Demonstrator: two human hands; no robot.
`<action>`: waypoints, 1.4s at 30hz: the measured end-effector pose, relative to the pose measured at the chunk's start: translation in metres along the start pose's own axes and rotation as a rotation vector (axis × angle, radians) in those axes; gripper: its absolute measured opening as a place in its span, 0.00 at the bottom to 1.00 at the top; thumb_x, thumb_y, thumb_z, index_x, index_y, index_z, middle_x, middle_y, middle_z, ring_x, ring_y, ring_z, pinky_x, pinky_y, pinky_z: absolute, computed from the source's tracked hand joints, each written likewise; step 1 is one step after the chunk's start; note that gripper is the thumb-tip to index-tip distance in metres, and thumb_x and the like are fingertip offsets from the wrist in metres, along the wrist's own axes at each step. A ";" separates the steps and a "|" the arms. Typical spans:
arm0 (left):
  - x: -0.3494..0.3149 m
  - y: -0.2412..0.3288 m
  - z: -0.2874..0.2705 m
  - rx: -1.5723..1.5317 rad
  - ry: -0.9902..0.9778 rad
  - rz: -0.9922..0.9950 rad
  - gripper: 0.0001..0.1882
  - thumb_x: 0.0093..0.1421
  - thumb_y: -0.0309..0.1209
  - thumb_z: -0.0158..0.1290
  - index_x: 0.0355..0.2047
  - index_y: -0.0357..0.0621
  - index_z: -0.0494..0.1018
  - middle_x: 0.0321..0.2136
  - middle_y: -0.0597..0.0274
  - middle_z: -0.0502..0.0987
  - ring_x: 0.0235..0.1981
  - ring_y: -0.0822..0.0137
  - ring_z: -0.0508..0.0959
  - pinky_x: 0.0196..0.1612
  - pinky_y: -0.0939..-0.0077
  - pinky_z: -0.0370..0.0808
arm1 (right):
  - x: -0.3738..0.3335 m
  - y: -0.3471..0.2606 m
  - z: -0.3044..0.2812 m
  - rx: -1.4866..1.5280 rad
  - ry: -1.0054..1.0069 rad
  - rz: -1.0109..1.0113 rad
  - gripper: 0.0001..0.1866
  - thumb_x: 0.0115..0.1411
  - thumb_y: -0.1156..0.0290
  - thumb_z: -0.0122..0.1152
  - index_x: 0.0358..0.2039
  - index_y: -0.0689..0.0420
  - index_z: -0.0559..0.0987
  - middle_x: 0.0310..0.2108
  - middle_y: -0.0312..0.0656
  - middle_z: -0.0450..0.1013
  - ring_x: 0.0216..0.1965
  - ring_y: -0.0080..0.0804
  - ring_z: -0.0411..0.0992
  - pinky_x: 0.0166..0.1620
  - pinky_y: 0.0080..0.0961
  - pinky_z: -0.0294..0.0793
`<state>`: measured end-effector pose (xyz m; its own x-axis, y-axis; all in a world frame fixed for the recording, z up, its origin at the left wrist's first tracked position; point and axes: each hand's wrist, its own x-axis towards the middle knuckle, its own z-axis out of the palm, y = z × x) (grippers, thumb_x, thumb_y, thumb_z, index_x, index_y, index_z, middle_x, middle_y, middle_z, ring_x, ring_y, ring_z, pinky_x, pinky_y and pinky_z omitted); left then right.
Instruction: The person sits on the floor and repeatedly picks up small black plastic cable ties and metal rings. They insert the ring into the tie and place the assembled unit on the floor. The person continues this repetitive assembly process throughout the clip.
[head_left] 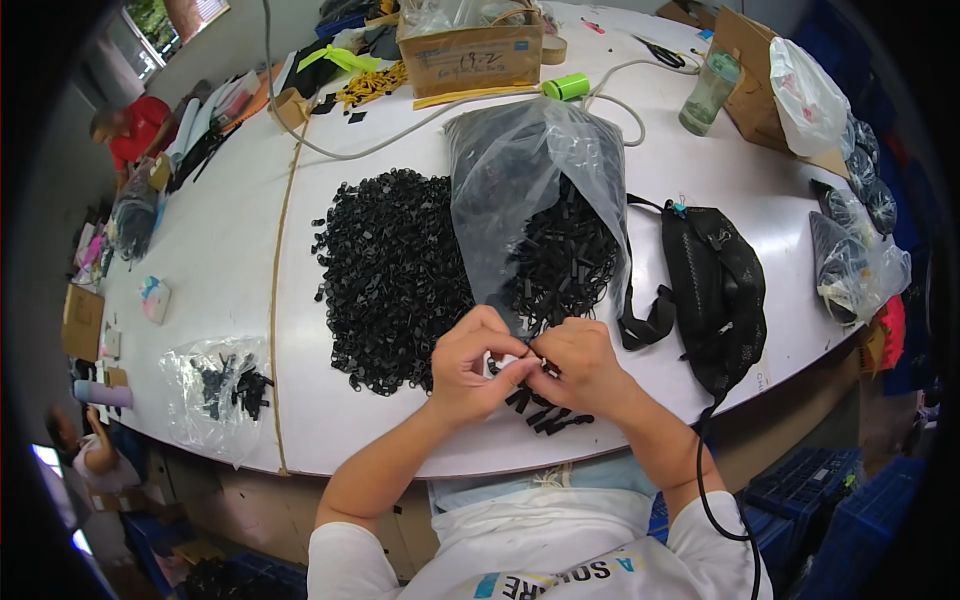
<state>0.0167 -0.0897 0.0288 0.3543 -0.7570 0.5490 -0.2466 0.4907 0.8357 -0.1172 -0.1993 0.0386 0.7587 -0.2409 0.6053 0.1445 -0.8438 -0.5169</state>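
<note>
My left hand [474,366] and my right hand [582,368] meet near the table's front edge, both closed in a pinch. Between their fingertips is a thin black cord piece [530,352], mostly hidden by the fingers. Just beyond lies a clear plastic bag [495,165], its mouth toward me, with black cord pulls [565,250] spilling out. To the left spreads a large heap of small black plastic clips [395,280]. Several black cord pulls [548,414] lie on the table below my hands.
On the right is a black strapped bag [712,290]; a bottle [708,95] stands farther back. A small plastic bag [215,390] of black parts lies left. At the back are a cardboard box [470,58], a green roll [566,87] and a grey cable [400,130]. Two people are at left.
</note>
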 end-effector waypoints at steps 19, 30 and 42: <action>0.026 0.014 -0.036 0.538 -0.620 0.210 0.12 0.50 0.29 0.62 0.19 0.42 0.69 0.15 0.60 0.67 0.16 0.58 0.69 0.18 0.66 0.65 | -0.003 0.012 -0.008 0.077 -0.135 -0.183 0.09 0.41 0.73 0.68 0.20 0.55 0.74 0.16 0.36 0.66 0.18 0.37 0.65 0.23 0.31 0.62; 0.023 0.012 -0.043 0.479 -0.692 -0.069 0.13 0.53 0.35 0.62 0.20 0.43 0.72 0.13 0.64 0.68 0.12 0.60 0.67 0.17 0.71 0.63 | 0.004 0.008 -0.048 0.270 -0.767 0.270 0.12 0.45 0.66 0.71 0.21 0.58 0.76 0.18 0.40 0.73 0.22 0.40 0.73 0.26 0.32 0.68; 0.019 0.000 -0.033 0.804 -0.605 0.051 0.12 0.46 0.32 0.64 0.28 0.45 0.73 0.22 0.63 0.72 0.23 0.61 0.75 0.24 0.68 0.71 | -0.023 -0.014 -0.028 -0.299 -0.381 0.323 0.15 0.51 0.62 0.67 0.29 0.58 0.73 0.18 0.43 0.72 0.22 0.46 0.73 0.26 0.36 0.68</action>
<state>0.0533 -0.0897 0.0398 -0.1360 -0.9447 0.2983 -0.8635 0.2607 0.4318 -0.1544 -0.1949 0.0492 0.9174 -0.3659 0.1564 -0.2759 -0.8681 -0.4127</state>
